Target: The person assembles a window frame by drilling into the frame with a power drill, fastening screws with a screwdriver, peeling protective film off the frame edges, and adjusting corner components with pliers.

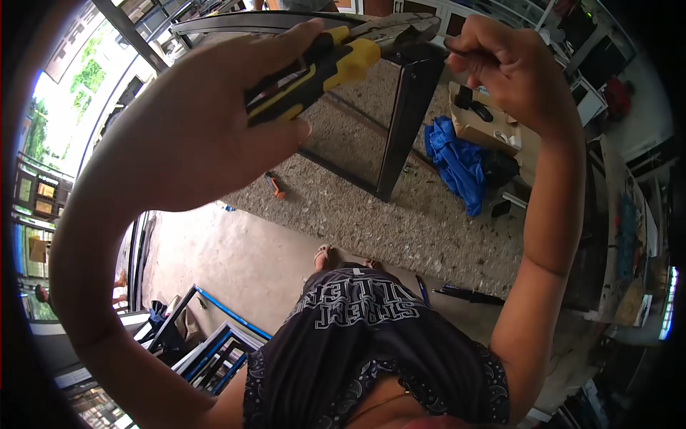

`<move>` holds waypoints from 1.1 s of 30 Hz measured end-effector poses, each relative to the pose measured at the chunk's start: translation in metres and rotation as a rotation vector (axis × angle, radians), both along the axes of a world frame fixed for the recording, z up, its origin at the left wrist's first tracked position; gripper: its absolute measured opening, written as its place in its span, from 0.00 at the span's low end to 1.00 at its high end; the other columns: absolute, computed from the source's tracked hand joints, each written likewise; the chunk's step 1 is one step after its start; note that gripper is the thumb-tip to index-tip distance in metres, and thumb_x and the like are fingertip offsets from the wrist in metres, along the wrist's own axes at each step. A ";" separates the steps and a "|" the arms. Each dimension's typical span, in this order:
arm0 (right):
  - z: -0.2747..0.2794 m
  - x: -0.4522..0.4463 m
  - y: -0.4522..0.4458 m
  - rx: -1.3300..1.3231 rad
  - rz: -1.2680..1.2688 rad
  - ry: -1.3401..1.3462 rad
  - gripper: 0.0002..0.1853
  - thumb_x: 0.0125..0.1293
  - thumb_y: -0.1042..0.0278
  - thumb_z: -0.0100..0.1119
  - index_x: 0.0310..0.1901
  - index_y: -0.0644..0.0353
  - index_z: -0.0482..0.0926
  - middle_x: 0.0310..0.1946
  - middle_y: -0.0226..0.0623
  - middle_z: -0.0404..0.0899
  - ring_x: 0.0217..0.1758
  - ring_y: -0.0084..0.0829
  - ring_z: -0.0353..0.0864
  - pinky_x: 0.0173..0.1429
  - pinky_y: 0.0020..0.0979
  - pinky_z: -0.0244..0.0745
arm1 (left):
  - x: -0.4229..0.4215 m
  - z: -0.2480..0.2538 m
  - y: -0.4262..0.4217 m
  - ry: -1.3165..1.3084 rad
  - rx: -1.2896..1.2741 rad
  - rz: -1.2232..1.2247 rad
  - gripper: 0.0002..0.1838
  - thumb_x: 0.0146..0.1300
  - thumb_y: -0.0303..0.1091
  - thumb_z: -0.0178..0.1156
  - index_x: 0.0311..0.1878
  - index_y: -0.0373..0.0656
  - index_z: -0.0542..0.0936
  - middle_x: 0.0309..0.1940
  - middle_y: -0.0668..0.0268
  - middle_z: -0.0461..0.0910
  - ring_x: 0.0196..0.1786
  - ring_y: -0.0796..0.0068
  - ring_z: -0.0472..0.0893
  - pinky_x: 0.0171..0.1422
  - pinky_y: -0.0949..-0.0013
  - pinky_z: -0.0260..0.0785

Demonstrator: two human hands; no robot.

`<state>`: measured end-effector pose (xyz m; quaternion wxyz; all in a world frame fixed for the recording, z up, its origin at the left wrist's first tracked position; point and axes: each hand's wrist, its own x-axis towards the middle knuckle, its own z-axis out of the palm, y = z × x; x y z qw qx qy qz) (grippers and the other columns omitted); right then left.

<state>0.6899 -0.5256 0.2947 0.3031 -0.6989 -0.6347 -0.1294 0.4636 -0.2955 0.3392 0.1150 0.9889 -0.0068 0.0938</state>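
My left hand (pixel 207 107) is wrapped round pliers (pixel 314 79) with yellow and black handles. Their metal jaws lie over the top corner of a dark metal frame (pixel 406 118), which stands upright in front of me. Whether the jaws grip anything is not clear. Just right of that corner, my right hand (pixel 504 68) is closed in a pinch. A thin dark piece (pixel 457 48) shows at its fingertips, too small to name.
A cardboard box (pixel 486 129) with dark items sits right of the frame, beside a blue cloth (pixel 455 164). An orange-handled tool (pixel 275 186) lies on the floor. Several frame pieces (pixel 221 354) lean at lower left. A cluttered bench (pixel 629 236) stands at far right.
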 end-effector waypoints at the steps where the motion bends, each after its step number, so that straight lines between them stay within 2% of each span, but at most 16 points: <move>1: 0.002 0.001 0.002 0.008 0.007 -0.002 0.04 0.68 0.74 0.62 0.42 0.61 0.77 0.28 0.30 0.82 0.27 0.16 0.81 0.30 0.22 0.76 | 0.001 0.007 0.003 -0.025 -0.007 -0.060 0.41 0.56 0.26 0.67 0.75 0.58 0.66 0.46 0.63 0.77 0.42 0.75 0.78 0.51 0.69 0.73; 2: 0.002 0.001 0.003 0.010 0.015 0.004 0.04 0.68 0.75 0.62 0.42 0.61 0.77 0.28 0.29 0.82 0.27 0.16 0.81 0.29 0.22 0.76 | 0.001 0.014 0.005 -0.042 -0.019 -0.119 0.41 0.57 0.25 0.66 0.75 0.58 0.67 0.43 0.63 0.77 0.42 0.75 0.77 0.50 0.69 0.73; 5: 0.002 -0.001 0.005 0.029 0.036 0.020 0.04 0.68 0.75 0.62 0.42 0.61 0.77 0.27 0.29 0.80 0.27 0.16 0.80 0.29 0.22 0.76 | 0.001 0.015 -0.002 -0.189 -0.436 0.154 0.40 0.58 0.22 0.64 0.75 0.57 0.66 0.39 0.64 0.77 0.40 0.75 0.77 0.50 0.68 0.72; 7: 0.000 -0.001 0.004 0.019 0.052 0.025 0.04 0.68 0.76 0.62 0.42 0.61 0.76 0.26 0.29 0.80 0.26 0.16 0.80 0.29 0.22 0.76 | 0.004 0.021 -0.016 -0.004 -0.266 0.290 0.40 0.58 0.22 0.64 0.74 0.56 0.67 0.38 0.63 0.78 0.39 0.75 0.77 0.49 0.69 0.73; 10: 0.000 0.001 0.003 -0.001 0.086 0.025 0.04 0.68 0.77 0.61 0.42 0.61 0.77 0.26 0.29 0.80 0.27 0.16 0.80 0.29 0.22 0.75 | -0.002 -0.003 0.003 -0.009 0.004 -0.004 0.41 0.56 0.19 0.62 0.75 0.56 0.66 0.43 0.64 0.80 0.38 0.75 0.78 0.46 0.74 0.73; 15: 0.001 0.001 0.004 0.018 0.098 0.033 0.05 0.68 0.79 0.60 0.45 0.61 0.78 0.28 0.30 0.81 0.28 0.16 0.80 0.30 0.22 0.76 | -0.007 0.011 0.008 -0.127 -0.485 0.070 0.41 0.57 0.19 0.60 0.76 0.53 0.64 0.51 0.64 0.80 0.34 0.85 0.77 0.39 0.77 0.74; 18: -0.002 -0.001 0.003 0.046 0.040 0.048 0.06 0.69 0.78 0.58 0.46 0.61 0.78 0.30 0.31 0.84 0.29 0.16 0.82 0.30 0.22 0.76 | -0.017 -0.016 0.011 -0.387 -0.465 0.246 0.40 0.58 0.19 0.59 0.76 0.51 0.63 0.51 0.66 0.80 0.33 0.91 0.73 0.34 0.81 0.71; 21: -0.015 0.009 -0.014 0.165 -0.101 0.223 0.09 0.73 0.74 0.55 0.52 0.60 0.79 0.40 0.36 0.86 0.39 0.21 0.85 0.42 0.23 0.79 | -0.034 -0.077 0.039 -0.415 -0.496 0.161 0.46 0.58 0.31 0.67 0.78 0.45 0.56 0.63 0.58 0.75 0.56 0.74 0.78 0.59 0.71 0.72; 22: -0.028 0.018 -0.023 0.264 -0.191 0.204 0.12 0.74 0.69 0.55 0.55 0.59 0.77 0.43 0.39 0.85 0.44 0.26 0.85 0.47 0.26 0.79 | -0.045 -0.102 0.046 -0.288 -0.704 0.281 0.46 0.58 0.28 0.66 0.78 0.43 0.55 0.63 0.57 0.74 0.59 0.73 0.76 0.62 0.70 0.69; 24: -0.065 0.047 -0.037 0.464 -0.374 0.154 0.18 0.76 0.59 0.53 0.61 0.59 0.75 0.49 0.45 0.83 0.54 0.36 0.84 0.58 0.33 0.77 | -0.051 -0.177 0.068 -0.375 -0.639 0.295 0.45 0.57 0.24 0.65 0.77 0.39 0.56 0.61 0.56 0.74 0.61 0.73 0.74 0.64 0.69 0.67; 26: -0.113 0.076 -0.036 0.544 -0.846 0.237 0.33 0.76 0.39 0.43 0.68 0.60 0.70 0.64 0.49 0.75 0.67 0.42 0.74 0.70 0.41 0.67 | -0.056 -0.243 0.085 -0.423 -0.615 0.345 0.42 0.58 0.22 0.63 0.76 0.33 0.56 0.60 0.55 0.74 0.62 0.72 0.72 0.65 0.70 0.65; 27: -0.128 0.080 -0.025 0.572 -0.762 0.338 0.37 0.74 0.35 0.40 0.68 0.61 0.69 0.65 0.49 0.72 0.70 0.43 0.71 0.72 0.42 0.64 | -0.058 -0.283 0.099 -0.431 -0.715 0.389 0.41 0.60 0.24 0.63 0.75 0.31 0.56 0.58 0.57 0.74 0.58 0.74 0.73 0.64 0.72 0.65; 28: -0.140 0.081 -0.012 0.595 -0.674 0.435 0.41 0.73 0.30 0.36 0.69 0.61 0.67 0.67 0.50 0.70 0.72 0.43 0.68 0.74 0.44 0.60 | -0.058 -0.324 0.115 -0.410 -0.857 0.476 0.40 0.62 0.26 0.63 0.76 0.33 0.56 0.46 0.64 0.77 0.44 0.78 0.76 0.50 0.75 0.70; 29: -0.153 0.078 0.006 0.642 -0.423 0.540 0.40 0.73 0.31 0.38 0.68 0.61 0.68 0.66 0.51 0.71 0.71 0.44 0.69 0.74 0.42 0.60 | -0.061 -0.356 0.128 -0.287 -1.062 0.648 0.40 0.62 0.29 0.64 0.76 0.37 0.58 0.34 0.71 0.74 0.31 0.83 0.72 0.34 0.77 0.66; 30: -0.161 0.069 0.027 0.677 -0.171 0.644 0.39 0.73 0.31 0.39 0.67 0.62 0.69 0.65 0.52 0.71 0.70 0.44 0.70 0.73 0.41 0.61 | -0.060 -0.392 0.144 -0.288 -1.084 0.721 0.38 0.62 0.31 0.65 0.74 0.39 0.62 0.27 0.74 0.71 0.26 0.84 0.68 0.26 0.76 0.60; 33: -0.158 0.046 0.071 0.721 -0.325 0.261 0.37 0.71 0.30 0.45 0.56 0.63 0.76 0.51 0.52 0.80 0.58 0.42 0.80 0.61 0.38 0.71 | -0.068 -0.474 0.185 -0.226 -0.798 0.839 0.27 0.60 0.35 0.66 0.61 0.42 0.70 0.26 0.68 0.76 0.24 0.76 0.75 0.26 0.69 0.66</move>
